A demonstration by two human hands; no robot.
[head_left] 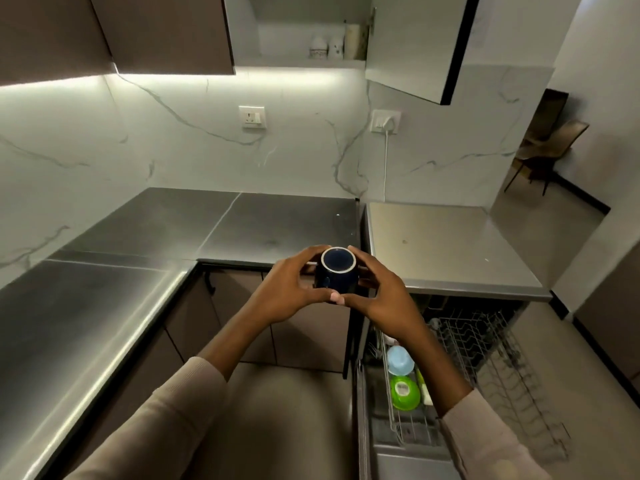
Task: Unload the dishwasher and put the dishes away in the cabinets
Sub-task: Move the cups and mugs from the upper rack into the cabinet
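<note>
Glossy dark-blue ceramic mug (337, 277), brushed steel countertop (104, 299), veined marble-look backsplash (173, 150), wire rack (485, 358).

The dark blue ceramic mug (337, 271) sits bottom-up between the left hand (294, 289) and the right hand (381, 292), before the grey steel L-shaped table (138, 237) that runs along the left and back walls. Below to the right, the metal wire dishwasher rack (485, 341) stands pulled out, a pale blue plastic cup (400, 360) just behind a green plastic bowl (404, 393) at its left side.
</note>
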